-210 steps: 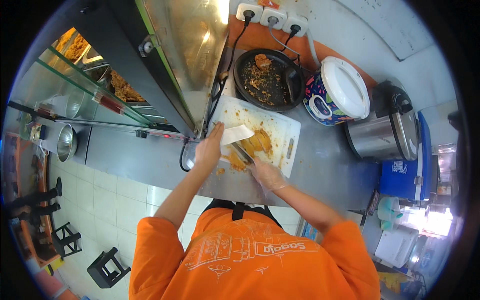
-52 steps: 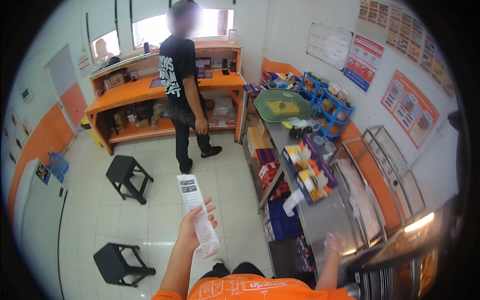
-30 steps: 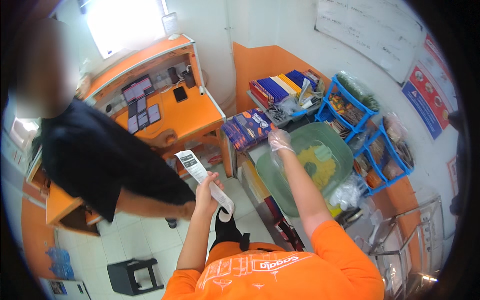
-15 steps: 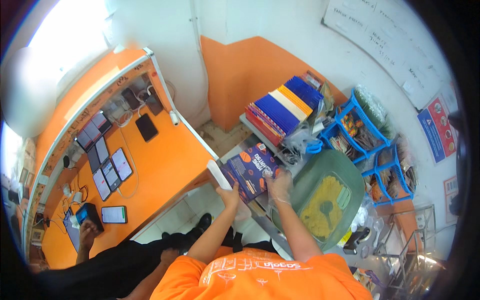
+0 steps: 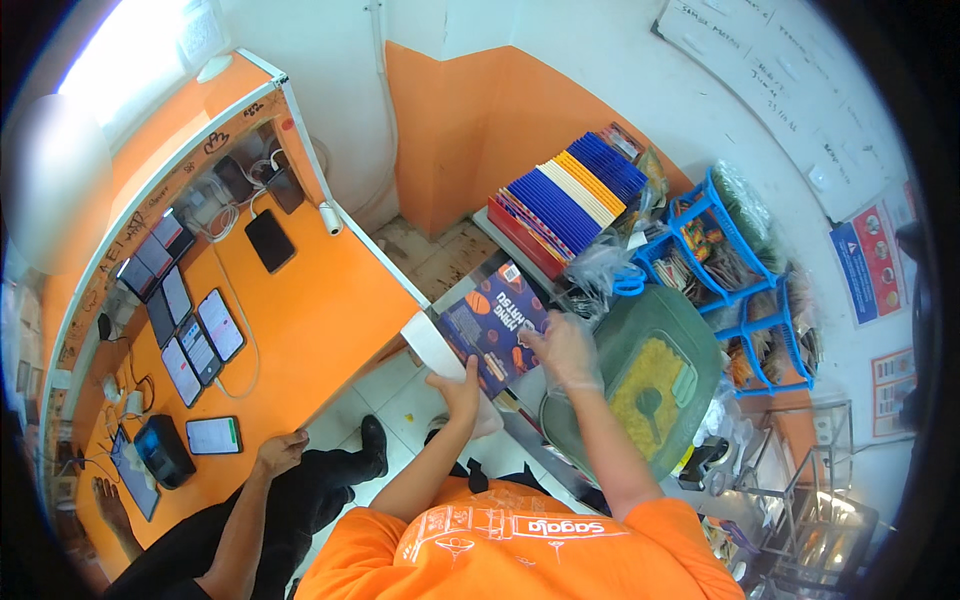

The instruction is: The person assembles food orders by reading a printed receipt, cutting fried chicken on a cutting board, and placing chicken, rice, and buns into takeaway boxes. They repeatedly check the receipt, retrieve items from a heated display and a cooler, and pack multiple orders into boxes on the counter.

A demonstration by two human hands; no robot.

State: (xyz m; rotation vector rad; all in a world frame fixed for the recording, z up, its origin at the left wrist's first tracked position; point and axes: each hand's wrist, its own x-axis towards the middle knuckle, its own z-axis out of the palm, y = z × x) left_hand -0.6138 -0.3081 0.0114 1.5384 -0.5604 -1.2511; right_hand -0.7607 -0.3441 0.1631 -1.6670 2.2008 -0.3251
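A dark purple printed cardboard box (image 5: 495, 325) with orange pictures lies between my two hands. My left hand (image 5: 460, 397), bare, grips its near left corner, thumb out to the side. A white strip (image 5: 432, 348) runs behind that hand; I cannot make out what it is. My right hand (image 5: 568, 357) wears a clear plastic glove and has its bent fingers on the box's right edge. Close to my right forearm stands a green tub (image 5: 688, 335) with yellow shreds (image 5: 640, 385) and a dark green scoop (image 5: 650, 410) inside.
Beyond the box stand stacked blue, yellow and red cartons (image 5: 570, 200). Blue baskets (image 5: 700, 235) of small packets sit to the right. On the left, an orange desk (image 5: 330, 330) bears several phones (image 5: 220, 325). A co-worker's hand (image 5: 283, 452) is beside it.
My right hand has shifted along the box's right edge. The co-worker's hand has left the dark device on the desk, and their arm has come forward. The whole view has shifted slightly.
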